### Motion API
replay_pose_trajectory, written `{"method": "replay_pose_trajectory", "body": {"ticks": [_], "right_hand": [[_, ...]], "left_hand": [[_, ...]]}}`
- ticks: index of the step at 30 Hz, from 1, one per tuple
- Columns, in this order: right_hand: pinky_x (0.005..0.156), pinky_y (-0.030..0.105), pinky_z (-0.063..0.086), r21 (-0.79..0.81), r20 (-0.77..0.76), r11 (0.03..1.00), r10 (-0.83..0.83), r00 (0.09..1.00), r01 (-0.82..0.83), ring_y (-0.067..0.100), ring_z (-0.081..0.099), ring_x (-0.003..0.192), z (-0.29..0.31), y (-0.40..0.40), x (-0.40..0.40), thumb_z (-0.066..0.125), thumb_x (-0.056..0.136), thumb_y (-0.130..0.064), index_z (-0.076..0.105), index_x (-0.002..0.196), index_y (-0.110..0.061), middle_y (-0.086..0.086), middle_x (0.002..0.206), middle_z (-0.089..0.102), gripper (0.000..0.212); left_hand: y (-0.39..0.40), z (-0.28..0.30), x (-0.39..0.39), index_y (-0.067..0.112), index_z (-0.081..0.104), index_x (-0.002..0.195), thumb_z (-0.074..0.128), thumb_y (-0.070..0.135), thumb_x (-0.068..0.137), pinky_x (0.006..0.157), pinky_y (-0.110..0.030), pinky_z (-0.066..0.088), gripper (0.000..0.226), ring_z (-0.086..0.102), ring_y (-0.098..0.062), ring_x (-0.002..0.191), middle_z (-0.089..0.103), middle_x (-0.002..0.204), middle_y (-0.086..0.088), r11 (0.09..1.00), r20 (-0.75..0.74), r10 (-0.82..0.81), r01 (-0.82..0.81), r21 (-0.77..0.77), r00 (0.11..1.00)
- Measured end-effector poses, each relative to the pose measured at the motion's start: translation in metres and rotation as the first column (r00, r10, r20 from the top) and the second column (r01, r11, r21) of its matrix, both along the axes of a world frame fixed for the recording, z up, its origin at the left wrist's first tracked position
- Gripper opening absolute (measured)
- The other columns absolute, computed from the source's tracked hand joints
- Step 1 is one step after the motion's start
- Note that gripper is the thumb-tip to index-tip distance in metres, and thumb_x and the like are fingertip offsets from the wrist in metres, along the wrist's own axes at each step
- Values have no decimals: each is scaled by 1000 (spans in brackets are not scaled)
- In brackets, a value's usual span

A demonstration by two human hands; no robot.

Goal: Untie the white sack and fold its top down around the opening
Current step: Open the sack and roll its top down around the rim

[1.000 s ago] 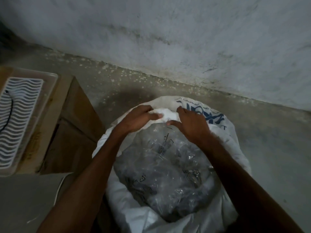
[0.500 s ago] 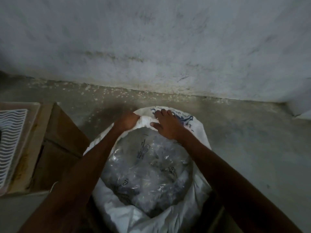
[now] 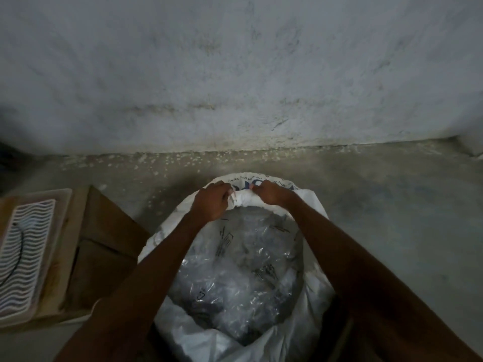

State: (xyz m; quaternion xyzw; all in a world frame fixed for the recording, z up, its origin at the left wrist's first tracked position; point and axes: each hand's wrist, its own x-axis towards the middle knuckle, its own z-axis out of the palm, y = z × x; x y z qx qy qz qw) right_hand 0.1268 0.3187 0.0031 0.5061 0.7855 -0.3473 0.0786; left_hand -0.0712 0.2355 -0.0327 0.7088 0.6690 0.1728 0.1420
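The white sack stands open on the floor below me, with blue print on its far outer side. Clear plastic packets fill its inside. Its far rim is rolled into a thick white band. My left hand grips that band on the left. My right hand grips it on the right, a few centimetres away. Both forearms reach over the sack's mouth and hide parts of its side rims.
An open brown cardboard box sits left of the sack. A white ribbed plastic tray with a dark cord lies on its left flap. A stained grey wall rises just behind the sack. Bare concrete floor lies to the right.
Both hands have closed tighter on the far rim and rolled it outward into a thicker band. The camera view has tilted, so the sack sits lower in the frame.
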Motion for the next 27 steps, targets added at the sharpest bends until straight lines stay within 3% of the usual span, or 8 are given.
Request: {"method": "replay_pose_trajectory", "body": {"ticks": [4, 7, 11, 14, 16, 21, 24, 27], "right_hand": [[102, 38, 43, 30, -51, 999, -40, 998, 42, 28, 59, 115, 2, -2, 8, 29, 103, -53, 63, 125, -10, 14, 131, 63, 59], [95, 37, 43, 191, -34, 980, -49, 998, 54, 29, 61, 111, 0, -16, 19, 32, 101, -57, 62, 124, -10, 15, 127, 64, 60], [99, 50, 45, 376, 37, 919, -141, 989, 117, 34, 57, 119, -10, -30, 42, 21, 85, -82, 49, 135, -21, 11, 133, 59, 84], [81, 40, 52, 389, 81, 917, -134, 988, 92, 27, 66, 101, -12, -38, 55, 39, 96, -63, 59, 117, -19, 7, 111, 67, 52], [81, 39, 50, 407, 61, 909, -123, 991, 88, 27, 65, 103, -7, -40, 54, 45, 101, -44, 61, 119, -18, 7, 112, 67, 36], [98, 36, 43, 183, -85, 971, -141, 986, 155, 35, 62, 109, -8, -21, 46, 25, 101, -47, 64, 120, 2, 24, 117, 65, 65], [99, 30, 37, 26, -82, 978, -203, 976, 206, 33, 56, 121, 19, -20, 55, 35, 107, -30, 60, 129, 1, 20, 128, 61, 45], [94, 36, 42, 85, -138, 980, -169, 976, 182, 35, 60, 115, 10, -23, 60, 38, 107, -31, 62, 125, -1, 21, 122, 64, 42]], "left_hand": [[17, -1, 13, 8, 70, 82, 19, 37, 92, 70, -38, 50, 59, 65, -35, 76, 68, 81, -16, 994, -65, 91, -94, -54, 994], [29, 8, 15, 10, 65, 76, 36, 19, 96, 68, -37, 51, 36, 59, -32, 64, 58, 67, -11, 957, -23, 187, -187, -221, 982], [45, 7, -4, -6, 61, 122, 26, 19, 100, 97, -37, 44, 48, 56, -37, 119, 58, 127, -27, 902, -25, 209, -202, -381, 978], [54, 10, 5, 1, 62, 120, 37, 24, 104, 85, -31, 44, 37, 59, -32, 114, 62, 124, -22, 900, -99, 186, -210, -381, 978], [48, 18, 21, 12, 63, 113, 45, 43, 99, 87, -37, 44, 38, 59, -34, 106, 67, 114, -18, 972, -113, 119, -140, -191, 986], [30, 19, 61, 23, 63, 118, 35, 58, 95, 85, -41, 47, 50, 58, -27, 104, 64, 113, -6, 958, -82, -282, 276, -75, 956], [33, 12, 72, 20, 69, 101, 28, 56, 95, 77, -38, 51, 55, 65, -28, 89, 71, 98, -7, 974, 36, -224, 224, -16, 974], [39, 16, 86, 19, 72, 96, 24, 55, 89, 74, -35, 51, 60, 68, -28, 86, 73, 95, -7, 992, -31, -102, 99, -85, 994]]}}
